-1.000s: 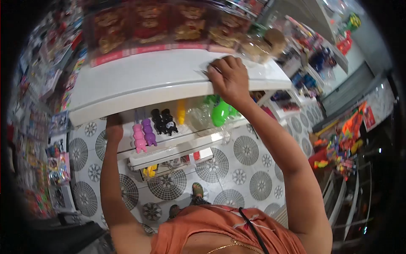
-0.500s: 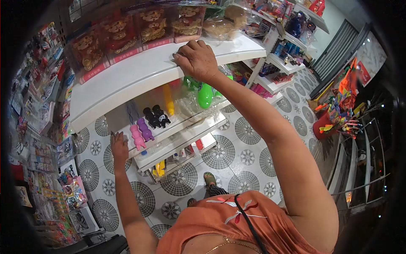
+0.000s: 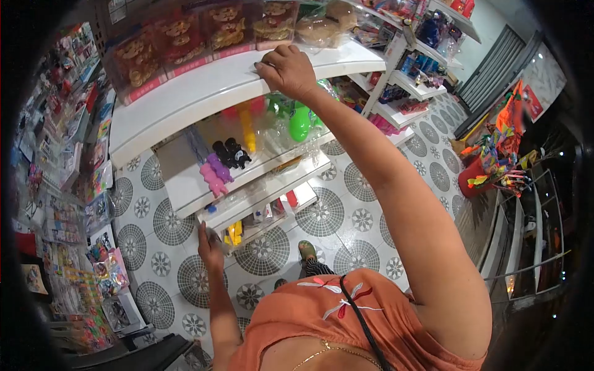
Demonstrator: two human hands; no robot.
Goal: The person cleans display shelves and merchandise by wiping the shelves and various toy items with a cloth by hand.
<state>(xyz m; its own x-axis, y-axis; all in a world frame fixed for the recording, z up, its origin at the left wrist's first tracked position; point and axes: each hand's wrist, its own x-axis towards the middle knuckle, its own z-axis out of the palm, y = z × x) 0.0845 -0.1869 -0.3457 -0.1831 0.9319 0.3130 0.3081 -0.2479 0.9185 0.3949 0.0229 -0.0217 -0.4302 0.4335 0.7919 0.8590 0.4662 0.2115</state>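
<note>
My right hand is on the front edge of the white top shelf, its fingers bent over the upper surface. Lower and to the left, my left hand is at the left end of a lower shelf, fingers pointing up and partly spread, holding nothing that shows. On the shelf between lie a pink bear-shaped toy, a purple one and black ones. Behind them are a yellow toy and a bright green toy in clear wrapping.
Boxed gold figurines line the top shelf beside a bagged tan item. Packaged goods hang along the left wall. At right stand a red bucket of colourful items and a metal rack. Patterned tiles cover the floor.
My left hand has moved down and to the right, from beside the toy shelf to the shelf below. My right hand stays on the top shelf edge. The view has shifted slightly.
</note>
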